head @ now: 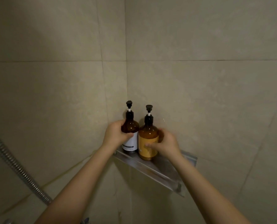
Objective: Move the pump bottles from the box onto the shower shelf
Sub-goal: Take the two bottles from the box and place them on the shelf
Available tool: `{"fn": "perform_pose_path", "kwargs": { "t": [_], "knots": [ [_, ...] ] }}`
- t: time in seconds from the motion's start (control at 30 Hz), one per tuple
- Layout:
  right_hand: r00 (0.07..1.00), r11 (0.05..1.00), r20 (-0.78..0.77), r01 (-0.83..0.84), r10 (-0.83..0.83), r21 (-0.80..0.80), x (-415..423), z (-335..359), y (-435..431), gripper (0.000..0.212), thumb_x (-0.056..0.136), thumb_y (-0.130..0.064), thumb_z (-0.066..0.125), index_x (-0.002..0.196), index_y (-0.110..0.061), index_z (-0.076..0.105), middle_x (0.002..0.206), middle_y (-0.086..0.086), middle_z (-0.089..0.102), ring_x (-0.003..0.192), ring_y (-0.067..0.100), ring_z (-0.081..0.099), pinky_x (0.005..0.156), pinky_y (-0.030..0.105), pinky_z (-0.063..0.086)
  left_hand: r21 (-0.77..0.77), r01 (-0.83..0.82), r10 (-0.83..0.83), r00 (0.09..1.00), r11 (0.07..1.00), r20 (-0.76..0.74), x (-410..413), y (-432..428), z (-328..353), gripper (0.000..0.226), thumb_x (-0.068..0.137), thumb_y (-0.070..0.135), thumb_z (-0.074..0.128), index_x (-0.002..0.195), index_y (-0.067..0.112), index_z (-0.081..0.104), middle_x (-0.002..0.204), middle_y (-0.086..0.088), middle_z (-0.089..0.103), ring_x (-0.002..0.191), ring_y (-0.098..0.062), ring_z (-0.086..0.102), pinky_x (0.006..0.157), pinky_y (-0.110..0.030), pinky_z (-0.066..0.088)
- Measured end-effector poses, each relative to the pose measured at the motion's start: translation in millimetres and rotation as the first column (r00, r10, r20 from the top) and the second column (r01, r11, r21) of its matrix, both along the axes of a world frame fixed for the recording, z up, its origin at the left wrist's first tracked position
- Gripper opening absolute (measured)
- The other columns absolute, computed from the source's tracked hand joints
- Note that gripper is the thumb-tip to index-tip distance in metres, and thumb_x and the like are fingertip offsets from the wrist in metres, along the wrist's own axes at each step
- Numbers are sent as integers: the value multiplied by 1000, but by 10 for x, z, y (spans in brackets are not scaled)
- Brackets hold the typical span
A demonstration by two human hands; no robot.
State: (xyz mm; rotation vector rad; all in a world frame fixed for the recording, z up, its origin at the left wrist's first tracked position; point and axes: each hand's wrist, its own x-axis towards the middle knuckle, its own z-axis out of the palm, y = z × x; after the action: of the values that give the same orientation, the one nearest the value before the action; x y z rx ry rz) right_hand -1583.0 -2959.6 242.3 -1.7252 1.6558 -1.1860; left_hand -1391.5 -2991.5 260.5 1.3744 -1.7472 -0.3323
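I see both pump bottles standing upright on the shower shelf [152, 167], tucked into the corner where the tiled walls meet. My left hand [116, 135] has its grip wrapped around the dark bottle with the white label [130, 133] — thumb across the front, fingers behind. My right hand [165, 145] holds the amber bottle with the yellow label [148, 139] just beside it, thumb pressed on the label. The two bottles touch. Left of the shelf and lower, a metal shower hose [16, 167] runs diagonally down the wall.
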Motion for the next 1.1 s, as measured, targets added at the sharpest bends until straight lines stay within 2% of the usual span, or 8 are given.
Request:
{"fn": "perform_pose_path", "kwargs": {
  "t": [0.3, 0.47, 0.53, 0.63, 0.73, 0.83, 0.93, 1.1],
  "knots": [
    [1000, 1000, 7, 3, -3, -2, -1, -30, -8, 76, 58, -32, 87, 124, -21, 51, 116, -3, 61, 92, 6, 49, 70, 20, 40, 71, -18, 21, 999, 997, -36, -23, 20, 13, 57, 68, 20, 79, 121, 21, 59, 117, -1, 67, 109, -16, 60, 85, -23, 41],
    [999, 999, -36, -30, 31, 22, -48, 46, 69, 83, 60, -36, 85, 131, -19, 46, 128, 1, 57, 115, 20, 54, 81, 26, 44, 135, -93, 96, 995, 987, -18, -76, 107, 50, 68, 69, 22, 78, 131, 21, 50, 128, -3, 60, 119, -23, 55, 91, -32, 45],
    [994, 999, -99, -42, 44, 25, -124, 126, 145, 91, 60, -44, 83, 136, -19, 41, 133, 2, 54, 119, 21, 52, 88, 32, 47, 172, -172, 171, 985, 970, 19, -99, 212, 78, 85, 70, 26, 78, 143, 17, 34, 141, -6, 48, 128, -25, 47, 101, -40, 43],
    [957, 999, -291, -19, 5, -45, -269, 347, 317, 87, 62, -59, 75, 134, -25, 43, 126, -1, 59, 112, 18, 58, 83, 36, 53, 190, -261, 233, 960, 946, 159, -103, 434, 188, 91, 72, 40, 74, 146, 18, 27, 147, -8, 40, 132, -25, 43, 102, -40, 41],
    [904, 962, -415, -18, -101, -272, -388, 705, 497, 80, 66, -67, 65, 132, -26, 44, 120, -1, 62, 107, 19, 60, 76, 35, 54, 75, -344, 295, 882, 936, 368, -120, 742, 465, 87, 76, 56, 61, 146, 19, 26, 151, -11, 34, 137, -27, 34, 107, -41, 35],
    [866, 860, -494, -191, -79, -472, -406, 1056, 639, 80, 70, -66, 59, 136, -24, 40, 128, 3, 57, 117, 23, 53, 87, 39, 50, -48, -416, 383, 779, 908, 496, -182, 1118, 822, 87, 77, 68, 49, 147, 25, 24, 156, -15, 19, 143, -31, 19, 114, -42, 23],
    [817, 797, -576, -370, 34, -478, -302, 1221, 788, 80, 74, -66, 53, 140, -23, 37, 133, 4, 52, 123, 24, 47, 95, 40, 44, -151, -456, 463, 716, 877, 523, -246, 1559, 1081, 81, 80, 68, 42, 147, 26, 25, 157, -15, 16, 144, -31, 15, 117, -41, 17],
    [789, 757, -597, -478, 147, -445, -12, 1151, 1080, 81, 75, -67, 51, 140, -22, 37, 136, 5, 51, 125, 24, 46, 98, 39, 42, -210, -579, 580, 583, 788, 569, -192, 2356, 1177, 74, 83, 65, 41, 145, 27, 30, 154, -14, 26, 142, -31, 23, 114, -43, 26]
  ]
}}
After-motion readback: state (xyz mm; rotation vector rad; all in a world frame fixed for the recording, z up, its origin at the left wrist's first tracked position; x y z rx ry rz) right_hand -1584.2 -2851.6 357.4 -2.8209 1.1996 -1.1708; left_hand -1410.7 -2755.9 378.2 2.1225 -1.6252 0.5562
